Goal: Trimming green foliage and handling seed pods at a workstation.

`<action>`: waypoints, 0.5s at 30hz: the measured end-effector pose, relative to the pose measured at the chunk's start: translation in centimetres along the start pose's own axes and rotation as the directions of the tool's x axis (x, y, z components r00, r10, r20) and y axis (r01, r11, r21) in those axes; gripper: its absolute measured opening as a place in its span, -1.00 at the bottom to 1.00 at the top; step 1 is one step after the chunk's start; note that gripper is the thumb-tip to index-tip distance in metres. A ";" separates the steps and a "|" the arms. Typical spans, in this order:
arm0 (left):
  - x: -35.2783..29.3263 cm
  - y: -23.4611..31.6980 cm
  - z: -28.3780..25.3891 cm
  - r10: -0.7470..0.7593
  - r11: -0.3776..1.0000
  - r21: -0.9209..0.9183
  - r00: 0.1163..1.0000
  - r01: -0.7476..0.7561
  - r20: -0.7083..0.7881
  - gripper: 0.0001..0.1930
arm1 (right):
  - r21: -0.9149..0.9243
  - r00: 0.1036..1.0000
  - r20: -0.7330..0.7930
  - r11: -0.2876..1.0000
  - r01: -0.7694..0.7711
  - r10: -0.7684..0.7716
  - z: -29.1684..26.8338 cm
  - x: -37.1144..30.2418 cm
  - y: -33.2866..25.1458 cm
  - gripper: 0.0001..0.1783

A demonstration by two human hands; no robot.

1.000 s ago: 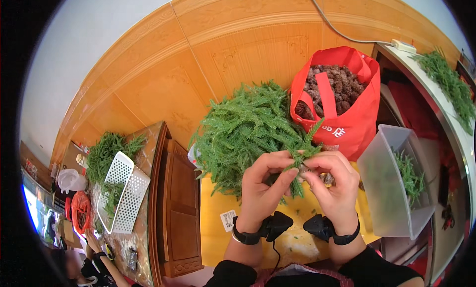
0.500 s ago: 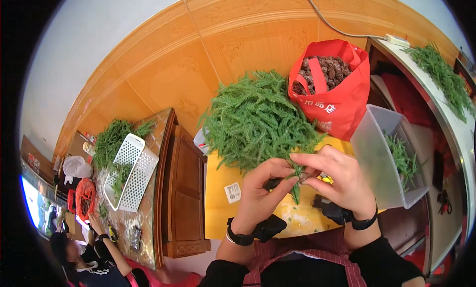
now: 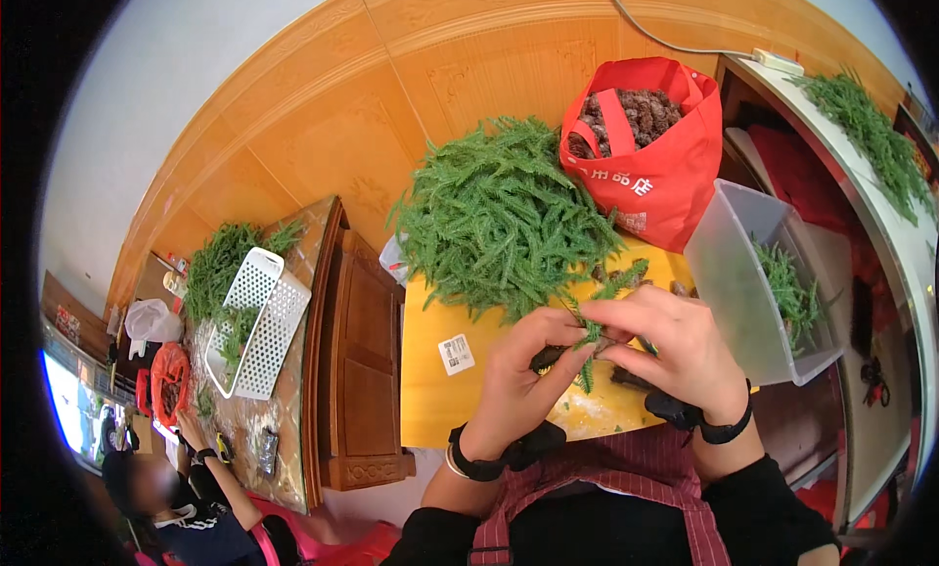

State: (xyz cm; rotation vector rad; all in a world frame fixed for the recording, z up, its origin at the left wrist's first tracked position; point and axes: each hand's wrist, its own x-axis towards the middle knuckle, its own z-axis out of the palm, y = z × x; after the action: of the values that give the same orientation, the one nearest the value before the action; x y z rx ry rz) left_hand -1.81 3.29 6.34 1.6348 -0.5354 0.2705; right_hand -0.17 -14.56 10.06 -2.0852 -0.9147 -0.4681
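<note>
1. The sprig (image 3: 590,343) is hanging between both hands over the yellow table (image 3: 430,390), its long axis running roughly up-down, tip pointing toward the person.
2. The left hand (image 3: 523,375) is pinching it from the left, also gripping a dark cone (image 3: 550,357).
3. The right hand (image 3: 675,346) is clasping its upper end from the right, equally near.
4. The green pile (image 3: 499,219) is lying just beyond; the clear bin (image 3: 743,272) is standing rightward.

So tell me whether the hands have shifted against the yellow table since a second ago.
Cannot tell: the left hand and right hand hang over the yellow table as before; the camera itself moved.
</note>
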 end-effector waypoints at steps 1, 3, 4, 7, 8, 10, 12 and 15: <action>0.0 0.1 0.0 -0.002 1.000 0.001 1.000 0.002 0.000 -0.84 | -0.023 0.999 -0.002 0.999 0.036 -0.036 -0.1 0.1 -0.2 -0.64; 0.2 0.0 0.0 0.038 0.997 0.060 0.999 -0.040 0.037 -0.84 | -0.011 0.999 -0.014 0.999 0.038 -0.038 0.1 -0.2 0.5 -0.65; 0.4 -0.1 0.1 0.036 0.998 0.056 0.998 -0.038 0.043 -0.84 | 0.000 0.999 -0.027 0.999 0.041 -0.041 0.1 -0.3 0.8 -0.66; 0.3 -0.5 0.2 0.046 0.998 0.039 0.998 -0.048 0.054 -0.83 | 0.023 1.000 0.003 0.999 -0.022 0.022 0.1 -0.6 1.0 -0.66; 0.1 -0.6 0.3 0.023 0.999 0.036 0.999 -0.024 0.037 -0.83 | 0.027 1.000 0.004 0.999 -0.026 0.026 0.3 -0.6 1.1 -0.66; -0.1 -0.6 0.7 0.000 0.999 0.032 1.000 -0.001 0.026 -0.82 | 0.071 0.998 0.017 0.995 -0.066 0.065 0.2 -0.6 1.2 -0.66; -0.3 -0.7 1.0 -0.032 0.999 -0.015 0.998 0.031 -0.060 -0.81 | 0.095 0.996 0.030 0.992 -0.083 0.081 0.1 -0.6 1.1 -0.67; -0.4 -1.4 0.8 0.032 0.998 0.049 0.999 -0.030 -0.042 -0.81 | 0.136 0.995 0.039 0.986 -0.092 0.088 0.2 -0.7 1.2 -0.70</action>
State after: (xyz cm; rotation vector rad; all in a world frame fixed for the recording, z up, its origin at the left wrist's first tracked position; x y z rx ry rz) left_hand -1.53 2.71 4.80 1.6652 -0.5255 0.3430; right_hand 0.30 -15.21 8.89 -2.0043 -0.8439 -0.3150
